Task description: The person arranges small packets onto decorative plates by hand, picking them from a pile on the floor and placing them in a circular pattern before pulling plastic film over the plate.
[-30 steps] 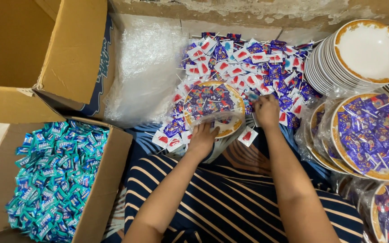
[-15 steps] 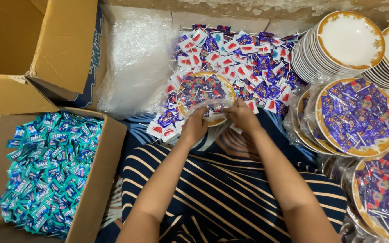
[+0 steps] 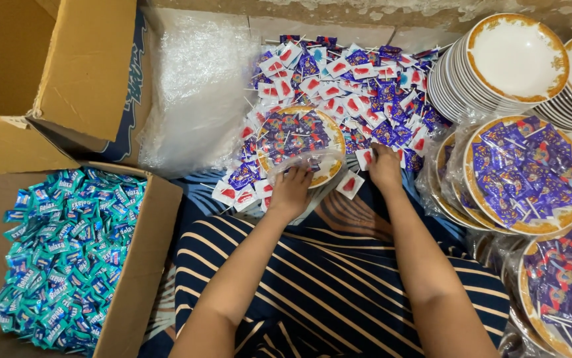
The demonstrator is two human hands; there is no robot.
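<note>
A gold-rimmed plate filled with wrapped lollipops, inside a clear plastic bag, rests at the edge of my lap. My left hand holds the near rim of the plate and the plastic. My right hand is to the right of the plate, its fingers down on the pile of red, white and purple lollipops spread on the floor. Whether its fingers pinch a lollipop is hidden. A single lollipop packet lies between my hands.
An open cardboard box of teal candy packets stands at left, an empty box behind it. Bubble wrap lies beside the pile. Stacks of white plates and bagged, filled plates stand at right.
My right hand has moved off the plate's rim and out to the right, onto the lollipop pile. My left hand stays on the plate's near edge.
</note>
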